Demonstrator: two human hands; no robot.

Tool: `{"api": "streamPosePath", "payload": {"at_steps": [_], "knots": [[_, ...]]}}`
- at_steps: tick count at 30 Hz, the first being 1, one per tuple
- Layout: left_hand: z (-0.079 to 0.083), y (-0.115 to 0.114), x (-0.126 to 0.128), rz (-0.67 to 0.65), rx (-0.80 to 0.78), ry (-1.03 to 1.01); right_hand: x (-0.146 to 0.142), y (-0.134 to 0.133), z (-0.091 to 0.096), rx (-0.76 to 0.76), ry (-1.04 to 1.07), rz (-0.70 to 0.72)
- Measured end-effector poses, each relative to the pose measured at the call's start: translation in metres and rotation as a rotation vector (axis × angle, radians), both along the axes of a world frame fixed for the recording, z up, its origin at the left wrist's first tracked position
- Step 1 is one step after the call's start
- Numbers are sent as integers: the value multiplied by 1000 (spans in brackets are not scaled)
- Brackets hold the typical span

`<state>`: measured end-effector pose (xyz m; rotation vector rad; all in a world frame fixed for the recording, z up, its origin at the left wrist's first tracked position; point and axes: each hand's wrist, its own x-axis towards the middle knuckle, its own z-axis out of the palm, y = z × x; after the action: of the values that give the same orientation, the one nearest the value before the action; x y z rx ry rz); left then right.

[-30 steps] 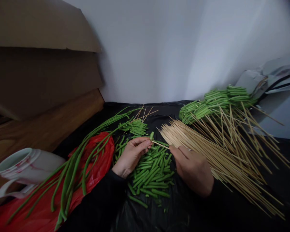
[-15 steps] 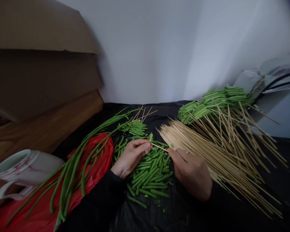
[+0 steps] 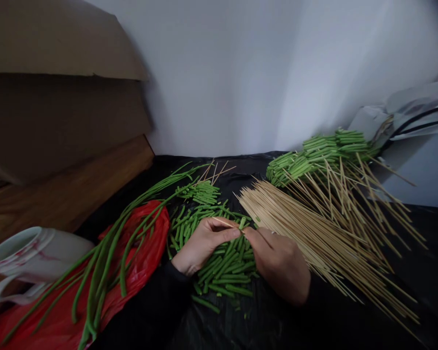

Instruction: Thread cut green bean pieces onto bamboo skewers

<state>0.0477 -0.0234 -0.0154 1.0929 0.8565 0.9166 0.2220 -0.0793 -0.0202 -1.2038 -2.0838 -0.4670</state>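
Over the pile of cut green bean pieces (image 3: pixel 226 272), both hands meet at one thin bamboo skewer (image 3: pixel 223 221). My left hand (image 3: pixel 206 243) is closed in a pinch around a short green bean piece (image 3: pixel 242 223), which is threaded on the skewer. The skewer's tip pokes out leftward above the left fingers. My right hand (image 3: pixel 282 265), a ring on one finger, is closed on the skewer close against the bean; its palm hides the rest of the stick. To the right lies a large bundle of loose bamboo skewers (image 3: pixel 299 223).
Long uncut beans (image 3: pixel 107 257) lie on a red plastic bag (image 3: pixel 146 267) beside a white pitcher (image 3: pixel 40 253). Filled bean skewers (image 3: pixel 321 150) are stacked at the back right, and a smaller group (image 3: pixel 203 192) lies behind the pile. A cardboard box (image 3: pixel 65 107) stands left.
My right hand has moved left up to the left fingers. The skewer has slid through the bean piece, and its tip now sticks out on the left side.
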Motion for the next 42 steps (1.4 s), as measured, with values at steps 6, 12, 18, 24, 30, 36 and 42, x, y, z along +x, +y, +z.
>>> {"api": "streamPosePath", "payload": {"at_steps": [6, 12, 18, 24, 30, 36, 42], "knots": [[5, 1, -5, 49, -1, -27, 3, 1, 1, 10, 40, 27], [10, -1, -1, -36, 108, 108, -1, 1, 1, -1, 25, 44], [25, 15, -27, -28, 243, 386, 16, 10, 4, -12, 46, -52], [28, 21, -48, -239, 325, 603, 26, 16, 4, 3, 15, -105], [31, 3, -31, -457, 546, 800, 25, 16, 3, 36, -2, -112], [30, 1, -30, -427, 697, 961, 25, 16, 2, 18, -10, -106], [23, 8, -37, -259, 705, 864, 25, 15, 3, 17, -16, -113]]}}
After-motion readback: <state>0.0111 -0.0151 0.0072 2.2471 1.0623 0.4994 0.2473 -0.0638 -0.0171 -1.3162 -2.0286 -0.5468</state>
